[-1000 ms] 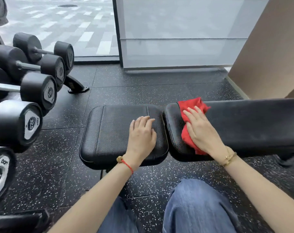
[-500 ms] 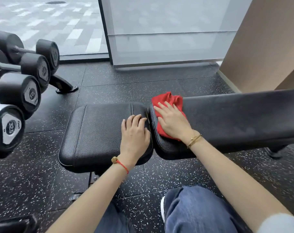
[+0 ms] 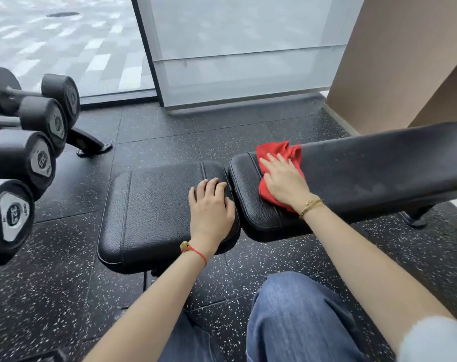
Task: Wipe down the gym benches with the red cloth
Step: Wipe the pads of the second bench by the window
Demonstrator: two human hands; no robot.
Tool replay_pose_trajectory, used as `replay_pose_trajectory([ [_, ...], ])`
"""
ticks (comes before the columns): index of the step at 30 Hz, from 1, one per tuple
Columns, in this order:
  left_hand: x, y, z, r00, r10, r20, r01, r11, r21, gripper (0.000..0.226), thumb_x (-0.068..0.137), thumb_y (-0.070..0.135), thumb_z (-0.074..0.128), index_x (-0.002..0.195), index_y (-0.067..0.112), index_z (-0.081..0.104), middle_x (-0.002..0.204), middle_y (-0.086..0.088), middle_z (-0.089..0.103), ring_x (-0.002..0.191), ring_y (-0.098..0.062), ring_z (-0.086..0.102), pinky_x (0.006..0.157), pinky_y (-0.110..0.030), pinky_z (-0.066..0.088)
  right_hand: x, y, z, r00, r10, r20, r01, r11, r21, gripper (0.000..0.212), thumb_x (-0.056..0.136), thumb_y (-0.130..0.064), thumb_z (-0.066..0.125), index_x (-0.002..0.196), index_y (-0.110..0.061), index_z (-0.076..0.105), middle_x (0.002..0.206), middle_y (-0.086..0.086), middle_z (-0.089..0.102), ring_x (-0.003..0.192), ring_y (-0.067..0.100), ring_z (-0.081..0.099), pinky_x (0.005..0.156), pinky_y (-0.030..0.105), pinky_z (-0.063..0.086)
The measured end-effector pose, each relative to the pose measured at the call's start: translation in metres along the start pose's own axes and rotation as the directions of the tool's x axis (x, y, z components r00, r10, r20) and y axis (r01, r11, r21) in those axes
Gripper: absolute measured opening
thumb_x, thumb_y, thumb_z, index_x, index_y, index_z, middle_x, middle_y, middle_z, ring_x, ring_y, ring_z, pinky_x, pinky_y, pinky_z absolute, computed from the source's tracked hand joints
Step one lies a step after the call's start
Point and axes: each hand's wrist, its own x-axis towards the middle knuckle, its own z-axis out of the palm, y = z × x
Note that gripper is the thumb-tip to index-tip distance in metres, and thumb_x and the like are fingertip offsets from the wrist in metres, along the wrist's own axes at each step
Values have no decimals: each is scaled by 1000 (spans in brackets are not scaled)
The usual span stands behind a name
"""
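Observation:
A black padded gym bench stands across the middle, with a short seat pad on the left and a long back pad running right. The red cloth lies crumpled on the back pad's left end. My right hand presses flat on the cloth with straight fingers. My left hand rests on the seat pad's right edge, its fingertips bent over the gap between the pads. It holds nothing.
A rack of black dumbbells lines the left side, its foot on the speckled rubber floor. A glass wall stands behind and a tan wall at right. My jeans-clad knee is just below the bench.
My right hand has slid the cloth a little to the right along the back pad's end. My left hand stays on the seat pad. The view has shifted slightly.

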Motion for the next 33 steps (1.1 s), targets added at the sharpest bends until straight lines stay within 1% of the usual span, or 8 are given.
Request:
replay_pose_trajectory([
  [3, 2, -3, -2, 1000, 6, -10, -7, 1000, -18, 41, 89, 32, 47, 126, 20, 59, 137, 2, 55, 132, -23, 42, 114, -45, 25, -39, -11, 5, 991, -133, -7, 132, 991, -14, 51, 99, -24, 37, 149, -22, 32, 159, 1, 24, 148, 23, 18, 121, 38, 10],
  [6, 1, -4, -2, 1000, 17, -7, -17, 999, -29, 40, 89, 33, 47, 125, 21, 59, 136, 3, 55, 131, -23, 42, 114, -45, 25, -74, 8, 1, 989, -147, 4, 147, 989, -14, 50, 99, -23, 37, 149, -24, 32, 159, -1, 25, 148, 21, 18, 122, 38, 10],
  [13, 1, -7, -1, 999, 36, -23, -37, 997, -72, 38, 90, 33, 47, 122, 20, 60, 133, 2, 56, 129, -23, 42, 113, -46, 26, -73, 43, -12, 990, 141, -27, -141, 990, 3, 49, 101, -22, 34, 149, -19, 32, 160, 5, 21, 149, 25, 15, 121, 44, 8],
  [18, 1, -5, -4, 999, 34, -22, -36, 996, -76, 37, 89, 33, 48, 122, 20, 60, 131, 2, 57, 128, -23, 42, 112, -47, 27, -41, 21, -7, 978, 205, -26, -205, 979, -1, 50, 100, -24, 33, 150, -17, 30, 160, 6, 20, 148, 29, 13, 121, 46, 8],
  [22, 1, 0, -4, 1000, 7, -20, -8, 998, -70, 36, 87, 31, 51, 119, 20, 61, 130, 0, 57, 127, -24, 43, 111, -48, 28, -36, 8, -3, 992, 123, -34, -122, 992, 19, 50, 100, -23, 33, 150, -19, 29, 161, 4, 20, 149, 25, 12, 122, 43, 6],
  [28, 1, 3, 0, 998, -16, -60, 13, 999, -48, 35, 86, 28, 55, 119, 19, 63, 129, 1, 60, 125, -24, 47, 111, -47, 31, -75, 43, -6, 988, -151, -17, 152, 982, 111, 50, 99, -22, 38, 149, -24, 33, 159, -3, 25, 149, 18, 15, 123, 35, 8],
  [30, 0, 5, 0, 998, -15, -64, 13, 999, -40, 35, 88, 26, 56, 120, 17, 64, 131, 0, 60, 127, -25, 47, 112, -47, 31, -77, 75, -13, 993, -113, -35, 117, 986, 120, 49, 99, -21, 39, 148, -24, 36, 158, -3, 27, 148, 19, 18, 122, 36, 10],
  [33, 2, 10, 0, 998, -35, -61, 34, 999, -22, 34, 86, 22, 58, 119, 16, 65, 130, -2, 61, 127, -26, 48, 111, -46, 32, -60, 124, -26, 998, 46, -33, -42, 993, 109, 49, 99, -18, 39, 148, -19, 37, 159, 3, 26, 148, 25, 18, 122, 40, 11],
])
